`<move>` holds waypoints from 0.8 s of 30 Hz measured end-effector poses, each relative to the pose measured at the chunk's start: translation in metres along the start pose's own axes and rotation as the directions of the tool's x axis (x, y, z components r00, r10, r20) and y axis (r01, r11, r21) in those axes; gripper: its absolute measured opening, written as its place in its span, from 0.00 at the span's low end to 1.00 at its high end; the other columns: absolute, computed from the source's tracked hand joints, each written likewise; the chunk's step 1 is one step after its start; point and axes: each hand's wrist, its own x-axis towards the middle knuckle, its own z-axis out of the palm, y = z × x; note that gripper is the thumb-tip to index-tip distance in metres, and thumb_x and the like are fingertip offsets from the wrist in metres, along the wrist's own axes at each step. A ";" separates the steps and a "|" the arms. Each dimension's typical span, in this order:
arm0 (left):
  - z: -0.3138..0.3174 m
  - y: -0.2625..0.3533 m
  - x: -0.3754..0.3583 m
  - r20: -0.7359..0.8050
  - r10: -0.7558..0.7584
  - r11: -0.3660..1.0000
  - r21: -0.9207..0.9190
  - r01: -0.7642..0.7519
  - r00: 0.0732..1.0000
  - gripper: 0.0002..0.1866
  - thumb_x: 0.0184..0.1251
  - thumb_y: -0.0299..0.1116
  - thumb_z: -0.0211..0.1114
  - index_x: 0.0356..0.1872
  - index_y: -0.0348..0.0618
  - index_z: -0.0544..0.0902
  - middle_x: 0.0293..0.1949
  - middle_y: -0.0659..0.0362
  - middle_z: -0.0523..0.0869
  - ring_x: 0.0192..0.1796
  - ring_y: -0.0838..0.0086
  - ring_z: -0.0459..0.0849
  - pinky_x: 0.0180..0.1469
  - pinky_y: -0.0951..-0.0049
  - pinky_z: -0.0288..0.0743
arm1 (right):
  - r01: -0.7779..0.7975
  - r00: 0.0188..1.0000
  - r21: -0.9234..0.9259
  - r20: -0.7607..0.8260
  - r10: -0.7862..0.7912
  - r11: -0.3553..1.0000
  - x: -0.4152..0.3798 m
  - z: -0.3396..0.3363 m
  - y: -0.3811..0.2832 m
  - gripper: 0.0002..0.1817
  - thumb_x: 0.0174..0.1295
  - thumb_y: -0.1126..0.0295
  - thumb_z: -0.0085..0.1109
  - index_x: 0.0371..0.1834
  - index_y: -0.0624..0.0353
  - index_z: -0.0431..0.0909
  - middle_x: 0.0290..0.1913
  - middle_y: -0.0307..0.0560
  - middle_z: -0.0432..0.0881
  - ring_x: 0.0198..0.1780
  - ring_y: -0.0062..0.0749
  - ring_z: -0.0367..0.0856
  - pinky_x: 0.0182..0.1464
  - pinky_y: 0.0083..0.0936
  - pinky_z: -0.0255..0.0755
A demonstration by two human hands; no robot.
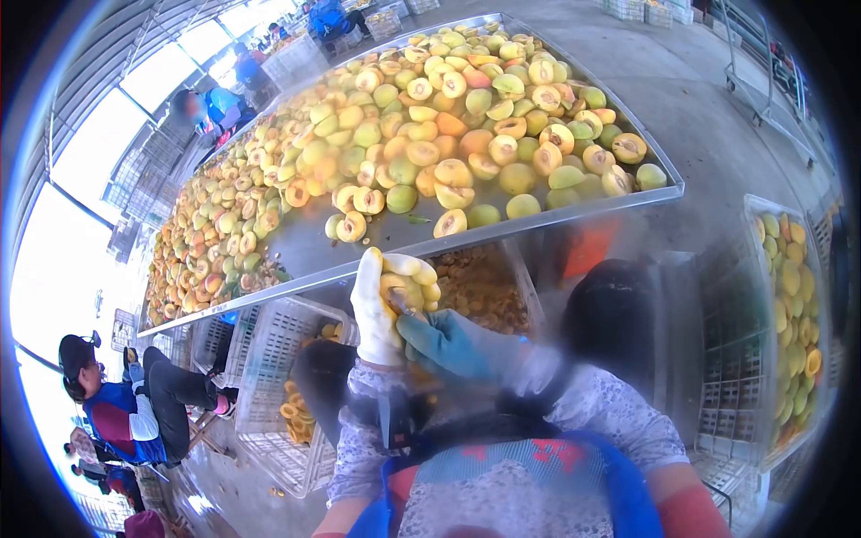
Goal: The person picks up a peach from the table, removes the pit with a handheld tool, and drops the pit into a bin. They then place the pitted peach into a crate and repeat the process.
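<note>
My left hand (375,314), in a white glove, is closed around a yellow peach (404,291) just in front of the table's near edge. My right hand (462,346), in a teal glove, is closed with its fingertips close against the fruit. A small metal tool (397,300) shows at the peach from the right hand; its handle is hidden by the glove. Below the hands stands a crate (525,287) with brown pits and scraps in it.
A metal-rimmed table (574,215) bears a heap of halved peaches (377,134). Left of my knees is a white crate (269,394) with peach pieces; a crate of peaches (789,305) stands at right. A seated person (126,403) is at left, another person (215,112) beyond the table.
</note>
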 end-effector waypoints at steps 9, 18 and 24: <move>0.001 -0.002 0.001 0.080 -0.077 0.991 -0.106 0.086 0.994 0.28 0.81 0.56 0.53 0.37 0.38 0.83 0.33 0.48 0.88 0.30 0.62 0.86 0.31 0.66 0.81 | -0.110 0.983 0.188 0.169 0.078 0.976 0.006 -0.007 0.013 0.27 0.82 0.49 0.47 0.31 0.58 0.80 0.28 0.33 0.79 0.34 0.17 0.72 0.40 0.22 0.70; -0.129 0.109 -0.030 -0.486 0.551 0.648 0.761 0.019 0.678 0.20 0.73 0.44 0.65 0.44 0.34 0.88 0.38 0.52 0.91 0.33 0.73 0.86 0.35 0.73 0.79 | -0.203 0.977 -0.923 -0.212 0.007 0.326 -0.011 -0.038 0.022 0.21 0.73 0.51 0.54 0.51 0.57 0.85 0.45 0.59 0.89 0.49 0.54 0.89 0.50 0.47 0.81; -0.066 0.090 0.004 0.196 0.734 -0.056 0.972 -0.230 0.650 0.20 0.73 0.43 0.66 0.52 0.35 0.87 0.45 0.48 0.92 0.45 0.64 0.90 0.55 0.67 0.80 | -0.145 0.953 -0.888 -0.244 -0.181 0.437 0.001 -0.037 0.029 0.19 0.75 0.52 0.51 0.48 0.56 0.81 0.40 0.57 0.89 0.43 0.56 0.89 0.45 0.53 0.80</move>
